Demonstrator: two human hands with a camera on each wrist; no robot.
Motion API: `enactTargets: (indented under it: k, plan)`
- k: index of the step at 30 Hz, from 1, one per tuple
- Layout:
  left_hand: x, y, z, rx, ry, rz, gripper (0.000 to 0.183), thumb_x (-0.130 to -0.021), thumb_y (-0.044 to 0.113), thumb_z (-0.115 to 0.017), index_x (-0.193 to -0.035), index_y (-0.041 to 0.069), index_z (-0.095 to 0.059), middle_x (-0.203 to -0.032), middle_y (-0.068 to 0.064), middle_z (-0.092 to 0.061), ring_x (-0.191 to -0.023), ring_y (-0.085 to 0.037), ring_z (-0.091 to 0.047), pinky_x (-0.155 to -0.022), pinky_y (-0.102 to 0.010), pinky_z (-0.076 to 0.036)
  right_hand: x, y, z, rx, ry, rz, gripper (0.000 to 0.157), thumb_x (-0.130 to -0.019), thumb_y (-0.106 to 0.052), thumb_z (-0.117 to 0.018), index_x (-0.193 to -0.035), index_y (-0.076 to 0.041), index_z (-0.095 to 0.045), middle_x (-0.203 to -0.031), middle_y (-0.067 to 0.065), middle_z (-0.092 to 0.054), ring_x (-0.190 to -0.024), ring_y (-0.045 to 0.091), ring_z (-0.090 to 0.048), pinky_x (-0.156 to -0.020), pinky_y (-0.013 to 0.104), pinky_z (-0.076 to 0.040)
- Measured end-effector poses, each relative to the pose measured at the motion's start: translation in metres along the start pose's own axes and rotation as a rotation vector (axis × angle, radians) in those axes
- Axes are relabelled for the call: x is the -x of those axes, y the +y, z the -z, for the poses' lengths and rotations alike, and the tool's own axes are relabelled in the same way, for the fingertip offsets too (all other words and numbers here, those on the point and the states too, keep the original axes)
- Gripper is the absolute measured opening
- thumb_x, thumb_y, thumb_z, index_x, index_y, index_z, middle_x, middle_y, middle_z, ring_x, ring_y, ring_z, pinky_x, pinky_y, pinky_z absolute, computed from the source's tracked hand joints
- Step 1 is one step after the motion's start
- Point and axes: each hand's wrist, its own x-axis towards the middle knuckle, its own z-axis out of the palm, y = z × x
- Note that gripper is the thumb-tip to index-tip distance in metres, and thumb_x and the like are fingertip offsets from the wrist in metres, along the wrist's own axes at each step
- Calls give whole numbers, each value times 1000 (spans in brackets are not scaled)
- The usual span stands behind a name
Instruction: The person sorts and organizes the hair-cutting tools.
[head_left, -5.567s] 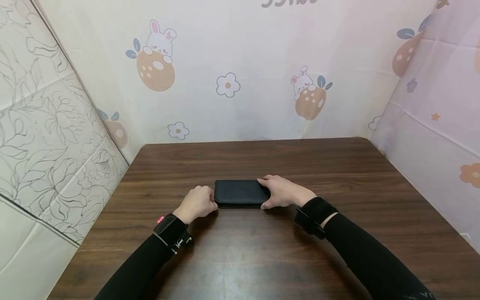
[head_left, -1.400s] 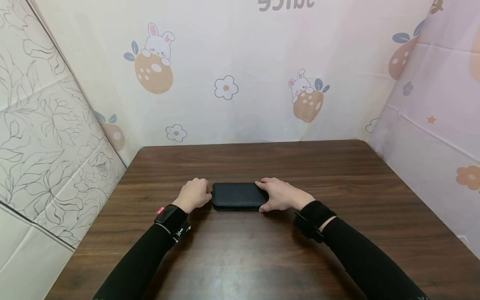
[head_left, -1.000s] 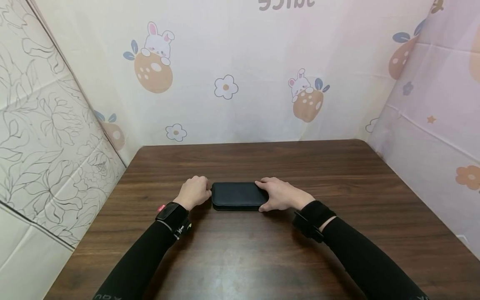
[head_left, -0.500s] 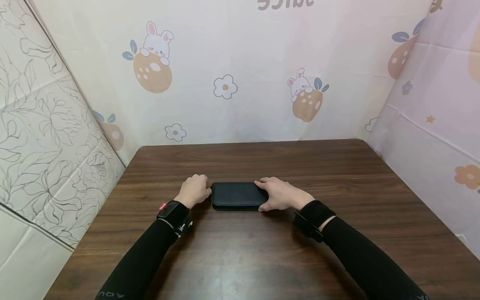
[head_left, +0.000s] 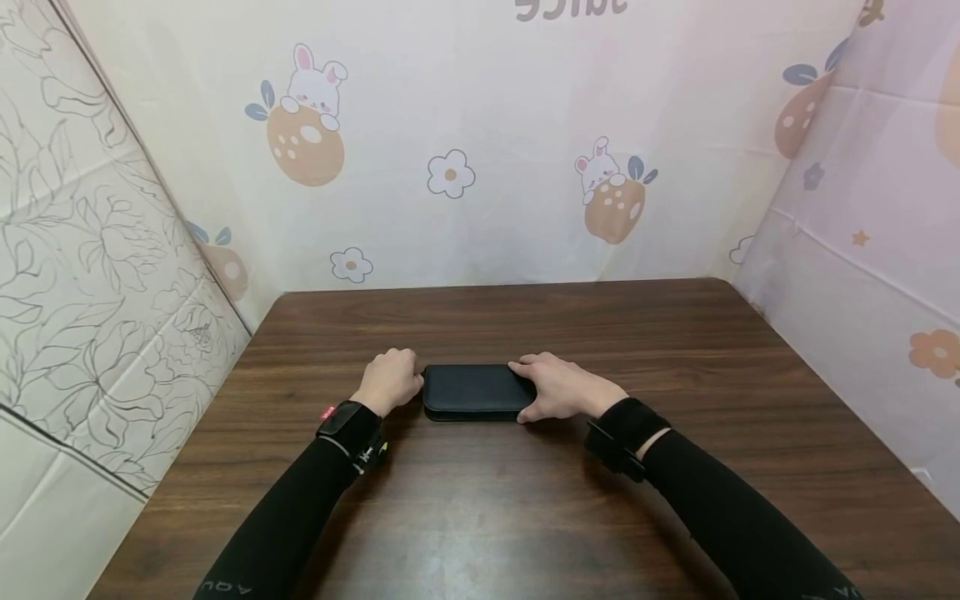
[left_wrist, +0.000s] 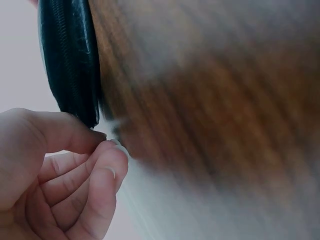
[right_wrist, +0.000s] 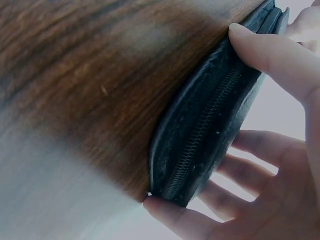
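A black zip-around wallet [head_left: 472, 392] lies flat on the brown wooden table, its long side running left to right. My left hand [head_left: 388, 382] is at the wallet's left end, thumb and forefinger pinching a zipper pull that the fingertips mostly hide. In the left wrist view a small shiny bit shows beside the fingertips, close to the wallet's corner [left_wrist: 75, 65]. At the right end, my right hand [head_left: 561, 387] grips the wallet, thumb on the near edge and fingers reaching over the far edge. Meshed zipper teeth [right_wrist: 200, 135] run along the edge there in the right wrist view.
The wooden table [head_left: 480, 500] stretches on all sides of the wallet. A pale printed cloth [head_left: 510, 233] hangs behind its far edge, with more cloth at both sides. Black straps [head_left: 351, 429] and sleeves cover both wrists and forearms.
Since the oldest frame, my left hand has moved along the wallet's left end, away from me toward the far corner. The right hand keeps its grip; the last half second shows almost no motion.
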Motion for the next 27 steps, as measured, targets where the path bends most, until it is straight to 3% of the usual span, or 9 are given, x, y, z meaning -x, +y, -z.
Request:
enactTargets:
  k: [5,10,14,18,23,27]
  plan:
    - [0,3,-2,3,-17,14,31,-96,7,-61,-67,13,-48,-63,-2,-40,-60,-20,-41,-60,-36,-33,2,2,-1,-5,-3,-3,89,-85,-42,-81,-157,-9,-40,-159,15,-38,-142,37,-38,-106,62,-39]
    - [1,2,-2,-29,-7,3,22,-95,7,-59,-73,10,-58,-66,-6,-51,-62,-23,-47,-60,-37,-34,4,6,-3,-20,34,-2,88,-85,-44,-81,-157,-12,-41,-159,14,-38,-143,38,-38,-104,67,-38]
    - [4,4,-3,-52,-15,-14,16,-98,7,-56,-93,8,-71,-84,-11,-66,-69,-26,-60,-61,-38,-42,7,8,-6,-54,59,-2,89,-87,-47,-78,-159,-14,-38,-160,14,-36,-146,37,-33,-104,71,-35]
    - [11,7,-3,-88,-7,-18,21,-102,13,-55,-113,3,-70,-103,-16,-68,-90,-34,-67,-72,-46,-54,12,12,-7,-96,55,2,94,-88,-56,-74,-161,-15,-32,-165,15,-26,-152,38,-20,-105,72,-33]
    - [20,7,-3,-140,59,-8,38,-106,28,-52,-131,-1,-60,-122,-23,-61,-115,-43,-59,-92,-55,-50,22,19,1,-127,151,-36,97,-89,-62,-69,-162,-13,-28,-167,18,-18,-154,41,-10,-108,72,-29]
    - [28,4,2,-109,101,2,62,-107,45,-47,-153,4,-42,-153,-28,-38,-143,-46,-35,-113,-63,-29,32,24,12,-89,276,-121,98,-91,-66,-64,-163,-14,-23,-168,19,-14,-153,44,-8,-113,70,-20]
